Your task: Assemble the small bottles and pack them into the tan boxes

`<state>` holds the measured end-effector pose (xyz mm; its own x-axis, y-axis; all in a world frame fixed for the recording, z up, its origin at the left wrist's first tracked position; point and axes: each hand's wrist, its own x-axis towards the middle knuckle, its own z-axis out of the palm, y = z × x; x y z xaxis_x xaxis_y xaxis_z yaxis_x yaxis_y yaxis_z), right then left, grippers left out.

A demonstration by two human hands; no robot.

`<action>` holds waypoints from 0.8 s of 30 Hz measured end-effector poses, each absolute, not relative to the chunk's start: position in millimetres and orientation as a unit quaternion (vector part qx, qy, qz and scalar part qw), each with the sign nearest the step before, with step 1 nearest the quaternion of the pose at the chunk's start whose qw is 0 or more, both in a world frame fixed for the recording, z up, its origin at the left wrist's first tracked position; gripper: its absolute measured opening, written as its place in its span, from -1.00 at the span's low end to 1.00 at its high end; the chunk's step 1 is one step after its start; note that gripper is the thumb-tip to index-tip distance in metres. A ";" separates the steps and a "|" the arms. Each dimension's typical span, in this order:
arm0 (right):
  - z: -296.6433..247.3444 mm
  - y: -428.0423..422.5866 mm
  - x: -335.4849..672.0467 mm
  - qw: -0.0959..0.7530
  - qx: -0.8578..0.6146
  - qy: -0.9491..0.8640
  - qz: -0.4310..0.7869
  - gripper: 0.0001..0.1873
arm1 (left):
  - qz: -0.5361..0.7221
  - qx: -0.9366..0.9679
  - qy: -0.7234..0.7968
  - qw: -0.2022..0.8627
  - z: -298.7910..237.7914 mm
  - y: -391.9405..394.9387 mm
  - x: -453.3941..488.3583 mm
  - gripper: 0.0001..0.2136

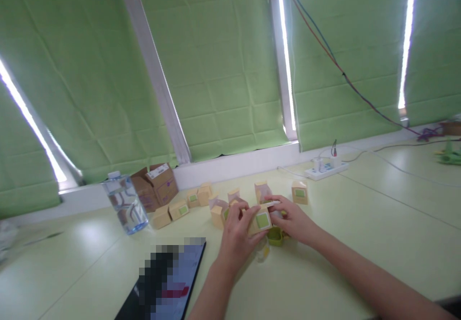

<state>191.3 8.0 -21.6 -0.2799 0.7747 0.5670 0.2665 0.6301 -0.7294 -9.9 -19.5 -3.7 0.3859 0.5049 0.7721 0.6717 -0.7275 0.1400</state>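
Both my hands hold one small tan box (260, 221) with a green label, just above the pale table (353, 233). My left hand (236, 236) wraps its fingers round the box's left side. My right hand (293, 220) grips the right side at an opened flap. A small green lid or cup (275, 236) lies under the box, and a small clear item (262, 252) beside it. Several more tan boxes (299, 192) stand behind my hands, some with their flaps open.
A clear water bottle (125, 203) stands at the left, with an open brown carton (155, 185) behind it. A dark tablet (169, 281) lies at the near edge. A white power strip (326, 168) with cables sits at the back right. Green blinds cover the window.
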 end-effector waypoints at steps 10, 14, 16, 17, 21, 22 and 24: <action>-18.4 8.1 192.2 0.544 -0.328 -0.746 0.197 -0.82 | -0.433 -0.819 -0.368 0.080 -1.1 -17.5 -8.2 -0.52; -14.6 6.5 196.1 0.597 -0.308 -0.707 0.219 -0.78 | -0.451 -0.802 -0.387 0.061 2.6 -17.7 -11.4 -0.54; -13.8 7.5 199.4 0.623 -0.306 -0.679 0.240 -0.75 | -0.457 -0.792 -0.400 0.062 5.4 -17.5 -14.4 -0.57; -13.8 8.7 201.1 0.635 -0.309 -0.665 0.244 -0.74 | -0.460 -0.786 -0.408 0.065 7.1 -16.9 -16.5 -0.58; -15.8 14.9 206.7 0.664 -0.331 -0.635 0.214 -0.70 | -0.500 -0.729 -0.466 0.049 16.5 -10.7 -31.6 -0.61; -16.1 15.8 207.1 0.665 -0.333 -0.635 0.208 -0.69 | -0.521 -0.699 -0.489 0.028 19.6 -9.1 -37.0 -0.60; -15.8 16.0 206.6 0.659 -0.330 -0.642 0.211 -0.69 | -0.552 -0.646 -0.525 -0.039 26.6 -8.4 -49.0 -0.57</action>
<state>206.6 16.0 -15.8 0.0860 0.7014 0.7076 0.1461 0.6936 -0.7054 -49.0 -8.4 26.6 -0.1612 0.7218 0.6731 0.6352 -0.4461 0.6305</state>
